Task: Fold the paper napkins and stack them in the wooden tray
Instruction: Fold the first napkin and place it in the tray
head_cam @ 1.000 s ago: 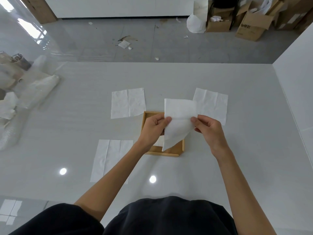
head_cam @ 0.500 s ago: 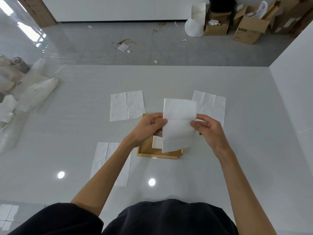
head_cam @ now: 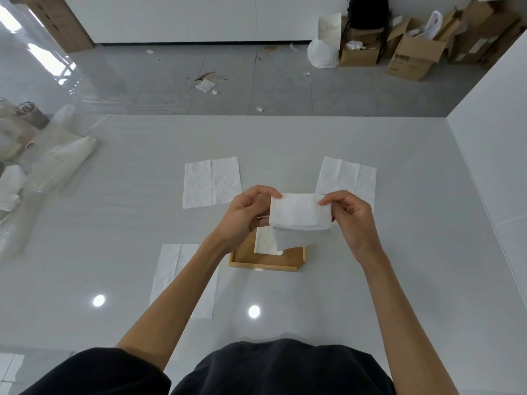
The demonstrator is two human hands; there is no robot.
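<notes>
The paper napkin (head_cam: 299, 212), a tall sheet a moment ago, is now doubled over into a short band with its lower flap drooping. The left hand (head_cam: 245, 215) pinches its top left corner and the right hand (head_cam: 353, 220) the top right (thumb against forefinger), holding it above the wooden tray (head_cam: 265, 265), where a folded napkin (head_cam: 265, 240) lies. Flat napkins (head_cam: 212, 182) lie on the surface (head_cam: 399, 252).
</notes>
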